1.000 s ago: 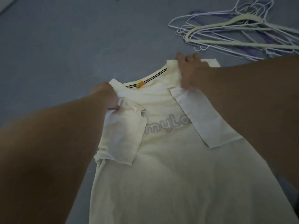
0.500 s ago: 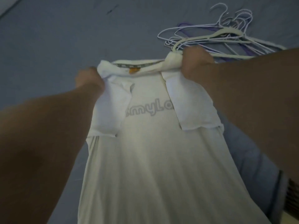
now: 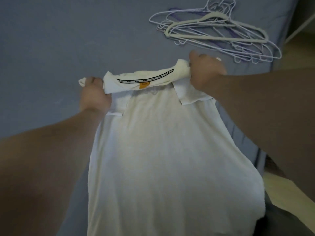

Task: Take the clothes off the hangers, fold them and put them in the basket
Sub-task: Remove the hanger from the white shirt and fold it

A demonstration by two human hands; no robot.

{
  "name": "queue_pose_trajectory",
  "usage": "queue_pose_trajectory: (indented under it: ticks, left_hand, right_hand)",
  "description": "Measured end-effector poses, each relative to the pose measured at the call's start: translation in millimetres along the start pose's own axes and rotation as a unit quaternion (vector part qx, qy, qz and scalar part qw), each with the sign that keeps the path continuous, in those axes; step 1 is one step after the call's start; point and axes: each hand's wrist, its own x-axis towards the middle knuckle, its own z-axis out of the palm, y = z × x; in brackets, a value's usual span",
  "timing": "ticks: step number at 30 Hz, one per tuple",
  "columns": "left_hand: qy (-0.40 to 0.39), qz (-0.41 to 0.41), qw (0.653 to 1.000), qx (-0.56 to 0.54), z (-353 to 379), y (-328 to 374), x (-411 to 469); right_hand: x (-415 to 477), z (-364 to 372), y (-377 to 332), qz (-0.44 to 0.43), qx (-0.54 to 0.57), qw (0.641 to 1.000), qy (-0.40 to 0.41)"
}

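Observation:
A cream T-shirt (image 3: 163, 150) lies lengthwise on a blue-grey bed (image 3: 51, 48), its hem hanging toward me over the edge. Both sleeves are folded inward onto the body. My left hand (image 3: 93, 96) grips the left shoulder corner, and my right hand (image 3: 204, 74) grips the right shoulder corner. The collar edge, with its orange label (image 3: 144, 85) and black neck tape, is lifted and curled over toward me, hiding most of the chest print. No basket is in view.
A pile of several empty hangers (image 3: 216, 29), white wire, purple and one thick cream one, lies on the bed at the back right. The bed's right edge (image 3: 272, 68) drops to a pale floor (image 3: 289, 193).
Both hands have lifted the shoulder corners off the bed and pulled the collar over toward me. The chest lettering, visible earlier, is now almost covered by the rolled top edge.

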Motion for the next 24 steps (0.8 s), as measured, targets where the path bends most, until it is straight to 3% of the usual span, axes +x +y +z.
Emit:
queue_pose_trajectory:
  ticks: [6,15,24]
  left_hand:
    - [-0.013,0.050,0.998,0.027,-7.0,-5.4,-87.2]
    - [-0.002,0.079,0.996,-0.049,-30.3,-1.3,-248.4]
    - [-0.144,0.035,0.988,-0.035,-22.4,-36.9,-376.0]
  right_hand:
    - [-93.1,-0.7,-1.8,0.024,0.017,0.999,-0.026]
    - [-269.9,39.0,7.3,0.076,0.066,0.993,-0.054]
    - [-376.3,96.0,38.2,0.041,0.099,0.994,0.010]
